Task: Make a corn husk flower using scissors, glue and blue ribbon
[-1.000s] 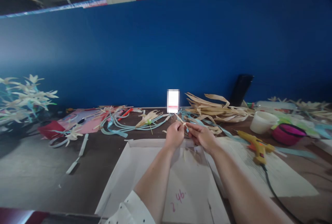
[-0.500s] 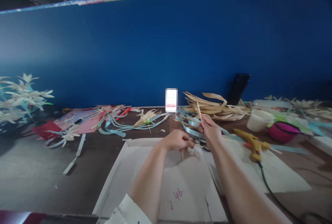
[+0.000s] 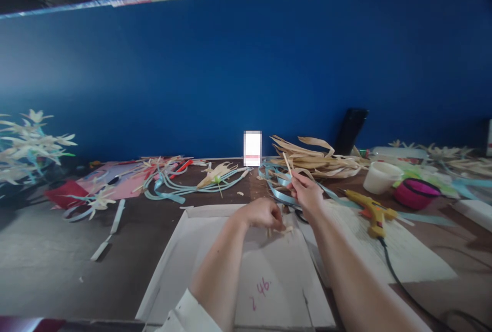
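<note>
My left hand (image 3: pixel 263 214) reaches over the far right part of a white cardboard lid (image 3: pixel 215 265), its fingers pinched together at a small pale husk piece (image 3: pixel 288 230). The piece is partly covered by the fingertips. My right hand (image 3: pixel 308 194) is closed around a thin pale stick (image 3: pixel 286 163), which points up and slightly left. Light blue ribbon (image 3: pixel 282 196) and dark scissor-like handles, partly hidden, lie beside the right hand. Behind it is a heap of dried corn husks (image 3: pixel 319 160).
A yellow glue gun (image 3: pixel 371 211) lies on a printed sheet (image 3: pixel 418 263) at right, its cord running forward. Beyond are a white cup (image 3: pixel 380 178) and a magenta pouch (image 3: pixel 415 193). Husk flowers (image 3: pixel 34 142) stand at far left. A blue partition (image 3: pixel 230 65) closes the back.
My left fingers have lowered toward the lid with the small husk piece. My right hand has shifted slightly left and down, still holding the stick. The view has moved slightly.
</note>
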`<action>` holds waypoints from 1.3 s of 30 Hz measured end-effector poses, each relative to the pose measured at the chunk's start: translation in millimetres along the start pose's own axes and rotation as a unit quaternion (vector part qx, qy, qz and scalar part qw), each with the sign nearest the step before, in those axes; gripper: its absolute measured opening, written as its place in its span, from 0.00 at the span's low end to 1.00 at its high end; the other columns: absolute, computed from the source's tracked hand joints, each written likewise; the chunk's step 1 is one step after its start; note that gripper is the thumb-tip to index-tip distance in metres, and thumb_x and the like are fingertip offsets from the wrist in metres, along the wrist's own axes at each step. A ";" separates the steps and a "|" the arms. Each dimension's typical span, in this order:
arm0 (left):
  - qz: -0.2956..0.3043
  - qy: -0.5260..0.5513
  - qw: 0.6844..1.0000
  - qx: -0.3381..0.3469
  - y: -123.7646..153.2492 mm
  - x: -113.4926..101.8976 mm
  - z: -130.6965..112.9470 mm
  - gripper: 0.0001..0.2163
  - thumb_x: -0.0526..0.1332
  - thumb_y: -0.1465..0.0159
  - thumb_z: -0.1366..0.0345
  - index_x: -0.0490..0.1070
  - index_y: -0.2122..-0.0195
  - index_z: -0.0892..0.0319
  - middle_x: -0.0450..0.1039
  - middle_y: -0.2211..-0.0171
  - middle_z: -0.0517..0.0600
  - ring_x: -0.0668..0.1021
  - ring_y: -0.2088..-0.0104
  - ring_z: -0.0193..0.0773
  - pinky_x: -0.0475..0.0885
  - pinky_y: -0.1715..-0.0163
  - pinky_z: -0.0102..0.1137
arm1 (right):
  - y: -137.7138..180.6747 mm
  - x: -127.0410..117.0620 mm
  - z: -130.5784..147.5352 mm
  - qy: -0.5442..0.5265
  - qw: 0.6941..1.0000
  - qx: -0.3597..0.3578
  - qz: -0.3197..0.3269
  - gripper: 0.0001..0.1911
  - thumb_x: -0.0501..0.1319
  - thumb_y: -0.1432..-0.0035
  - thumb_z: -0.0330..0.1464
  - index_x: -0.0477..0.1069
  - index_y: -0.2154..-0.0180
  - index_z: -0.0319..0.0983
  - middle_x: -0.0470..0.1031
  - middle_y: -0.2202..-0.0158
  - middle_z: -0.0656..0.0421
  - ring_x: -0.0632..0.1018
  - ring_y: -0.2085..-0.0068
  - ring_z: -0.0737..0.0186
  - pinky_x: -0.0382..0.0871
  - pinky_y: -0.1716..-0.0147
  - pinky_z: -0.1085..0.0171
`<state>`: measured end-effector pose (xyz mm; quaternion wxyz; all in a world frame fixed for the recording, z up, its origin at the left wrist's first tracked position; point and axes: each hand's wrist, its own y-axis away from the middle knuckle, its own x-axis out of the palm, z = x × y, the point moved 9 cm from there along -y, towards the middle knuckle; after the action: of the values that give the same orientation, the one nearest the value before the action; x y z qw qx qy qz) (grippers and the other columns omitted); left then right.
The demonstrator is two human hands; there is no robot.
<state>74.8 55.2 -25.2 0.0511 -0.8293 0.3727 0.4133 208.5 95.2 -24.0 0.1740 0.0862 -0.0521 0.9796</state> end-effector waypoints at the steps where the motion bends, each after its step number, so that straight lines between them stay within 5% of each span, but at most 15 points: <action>1: 0.005 -0.018 1.000 -0.007 0.1 1.4 0.7 0.13 0.65 0.54 0.56 0.76 0.72 0.59 0.74 0.75 0.46 0.72 0.74 0.32 0.60 0.78 0.23 | 0.4 0.5 0.5 0.002 1.000 0.000 0.002 0.30 0.63 0.57 0.40 0.72 0.52 0.34 0.70 0.79 0.62 0.61 0.83 0.74 0.49 0.86 0.72; 12: 0.018 -0.105 0.993 -0.049 2.1 5.5 -1.1 0.17 0.65 0.57 0.50 0.76 0.71 0.57 0.74 0.76 0.47 0.71 0.77 0.33 0.60 0.78 0.26 | -0.5 -0.5 -1.1 0.013 1.000 -0.002 0.001 0.28 0.63 0.57 0.40 0.73 0.53 0.34 0.69 0.79 0.62 0.60 0.83 0.74 0.48 0.87 0.72; 21: 0.022 -0.128 0.991 -0.044 0.8 6.3 0.0 0.10 0.62 0.55 0.64 0.77 0.71 0.58 0.74 0.76 0.48 0.71 0.77 0.34 0.61 0.78 0.26 | -0.4 0.3 0.6 0.026 1.000 -0.009 0.004 0.26 0.63 0.57 0.42 0.74 0.56 0.36 0.69 0.79 0.62 0.60 0.83 0.74 0.48 0.87 0.71; 30: -0.101 -0.098 0.990 0.010 2.0 -14.8 -8.6 0.10 0.59 0.50 0.64 0.76 0.68 0.56 0.77 0.68 0.49 0.75 0.69 0.37 0.64 0.72 0.26 | -2.0 -0.8 -0.5 0.037 0.999 -0.015 0.008 0.25 0.63 0.57 0.43 0.75 0.58 0.37 0.69 0.79 0.63 0.61 0.83 0.73 0.51 0.85 0.70; 39: -0.079 -0.134 0.988 -0.016 1.6 -11.2 -5.7 0.12 0.61 0.53 0.67 0.75 0.66 0.53 0.77 0.65 0.48 0.76 0.64 0.41 0.65 0.71 0.27 | 0.4 1.5 1.2 0.032 0.999 -0.002 0.009 0.23 0.63 0.57 0.41 0.75 0.59 0.35 0.69 0.80 0.62 0.61 0.83 0.72 0.49 0.86 0.70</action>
<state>73.2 58.3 -13.0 0.1194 -0.7936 0.2891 0.5219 207.1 95.2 -22.6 0.1666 0.0545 -0.0488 0.9833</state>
